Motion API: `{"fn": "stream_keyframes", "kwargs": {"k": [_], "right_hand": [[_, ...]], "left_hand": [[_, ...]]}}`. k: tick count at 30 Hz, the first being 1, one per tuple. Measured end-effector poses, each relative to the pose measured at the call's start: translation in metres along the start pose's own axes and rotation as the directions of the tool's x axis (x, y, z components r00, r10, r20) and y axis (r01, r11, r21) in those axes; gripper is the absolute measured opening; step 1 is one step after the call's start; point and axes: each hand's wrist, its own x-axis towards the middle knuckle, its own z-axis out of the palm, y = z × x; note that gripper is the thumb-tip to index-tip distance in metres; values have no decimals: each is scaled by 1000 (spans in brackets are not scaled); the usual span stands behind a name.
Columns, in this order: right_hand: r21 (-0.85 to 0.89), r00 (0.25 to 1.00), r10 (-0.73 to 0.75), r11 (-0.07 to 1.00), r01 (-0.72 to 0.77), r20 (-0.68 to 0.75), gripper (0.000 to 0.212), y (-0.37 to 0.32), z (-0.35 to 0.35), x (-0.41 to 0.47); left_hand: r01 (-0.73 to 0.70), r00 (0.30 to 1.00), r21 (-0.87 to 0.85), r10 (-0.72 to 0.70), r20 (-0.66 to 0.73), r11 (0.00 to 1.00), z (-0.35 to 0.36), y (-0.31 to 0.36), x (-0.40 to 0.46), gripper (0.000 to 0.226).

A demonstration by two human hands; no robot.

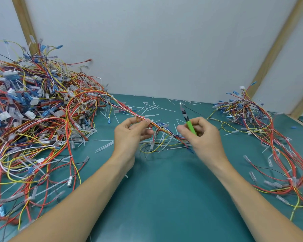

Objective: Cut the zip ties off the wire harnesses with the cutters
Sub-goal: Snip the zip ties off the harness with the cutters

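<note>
Judging by how things lay, you were somewhere in the middle of the job, with most of it still ahead. Your left hand (129,135), just left of centre frame, pinched a wire harness (164,131) between thumb and fingertips, with a white zip tie (152,121) showing on the bundle right beside your fingertips. Your right hand (202,135), just right of centre, was curled round the green-handled cutters (188,122), their tip pointing up and away toward the back wall, clear of the harness and not yet at any tie. I could not tell whether the blades stood apart or closed.

What looked done: a scatter of cut zip tie pieces (147,109) lay on the green worktop (164,189) behind and between your hands, and a smaller pile of harnesses (269,130) sat along the right side of the frame. That pile may have been the finished one, though some white bands still seemed to show on it, so I would not swear to it.

What looked left: the large tangled heap (33,110) filling the left side of the frame, where many white ties were still visible around the bundles. The harness in your hands ran back toward that heap and had at least the one tie still on it.
</note>
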Motion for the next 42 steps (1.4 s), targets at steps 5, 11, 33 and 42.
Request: {"fn": "stream_keyframes", "kwargs": {"k": [5,11,33,42], "right_hand": [[-18,988,-19,1000,22,156,27,5,11,-4],[-104,994,-29,994,41,110,29,8,7,-2],[55,997,5,998,-10,83,29,9,6,1],[57,997,-4,998,-1,73,34,7,9,0]], "left_hand": [[119,991,-61,-115,72,991,-1,0,1,6],[173,982,-97,-165,89,980,-3,1,3,6],[-366,866,448,475,-156,816,-4,6,2,21],[-527,850,671,338,405,521,9,-9,-22,43]]}}
